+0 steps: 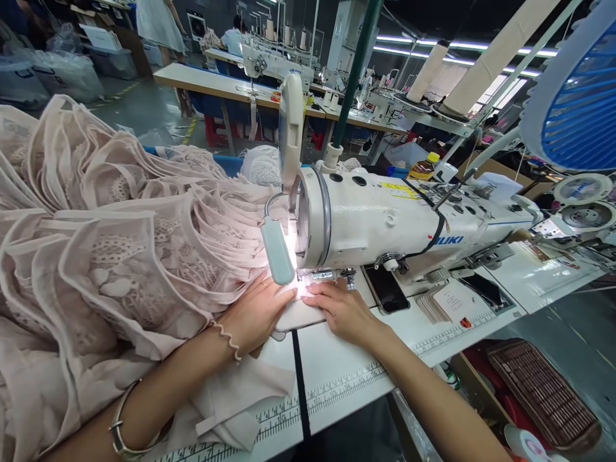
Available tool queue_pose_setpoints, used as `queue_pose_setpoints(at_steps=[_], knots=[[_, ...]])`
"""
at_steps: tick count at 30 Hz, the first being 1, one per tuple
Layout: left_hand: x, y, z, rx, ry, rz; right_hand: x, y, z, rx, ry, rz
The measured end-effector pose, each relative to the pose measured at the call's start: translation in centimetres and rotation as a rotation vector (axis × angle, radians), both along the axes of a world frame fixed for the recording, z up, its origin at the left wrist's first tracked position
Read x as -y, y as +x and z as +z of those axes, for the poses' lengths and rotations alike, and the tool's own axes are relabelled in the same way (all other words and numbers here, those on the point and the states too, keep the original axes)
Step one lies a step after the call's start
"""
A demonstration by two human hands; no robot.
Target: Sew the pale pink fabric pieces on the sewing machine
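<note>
My left hand [260, 308] lies palm down with its fingers stretched forward, pressing on pale pink fabric [299, 316] just left of the needle area. My right hand [344, 309] rests flat on the same fabric from the right, its fingertips close to my left thumb. The white sewing machine [366, 218] stands just beyond both hands, and its lamp lights the spot between them. A grey-green flat piece [278, 251] hangs in front of the needle, which I cannot make out. Beside my left arm is a large heap of pale pink lace garments [125, 256].
A phone [386, 290] and a stack of cards [450, 301] lie right of my right hand. A blue fan [575, 96] stands at upper right. The white table has ruler markings [346, 388] along its front edge. Other sewing stations [216, 83] and people are behind.
</note>
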State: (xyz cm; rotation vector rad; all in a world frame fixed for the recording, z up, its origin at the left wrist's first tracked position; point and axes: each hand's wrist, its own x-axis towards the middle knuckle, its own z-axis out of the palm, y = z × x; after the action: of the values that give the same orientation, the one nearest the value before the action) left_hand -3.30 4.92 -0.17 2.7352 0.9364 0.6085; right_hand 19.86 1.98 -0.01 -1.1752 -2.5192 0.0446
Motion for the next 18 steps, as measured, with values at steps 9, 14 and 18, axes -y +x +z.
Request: queue_pose_setpoints(at_steps=[9,14,18], knots=[[-0.9,0.6,0.8,0.089,-0.078,0.0,-0.1,-0.8,1.0,0.133,-0.215,-0.139],[-1.2,0.7,1.5,0.105,-0.096,0.04,-0.1,-1.1,1.3,0.23,-0.299,-0.214],[-1.5,0.6,1.0,0.051,-0.093,0.081,-0.3,-1.3,1.1,0.283,-0.284,-0.199]])
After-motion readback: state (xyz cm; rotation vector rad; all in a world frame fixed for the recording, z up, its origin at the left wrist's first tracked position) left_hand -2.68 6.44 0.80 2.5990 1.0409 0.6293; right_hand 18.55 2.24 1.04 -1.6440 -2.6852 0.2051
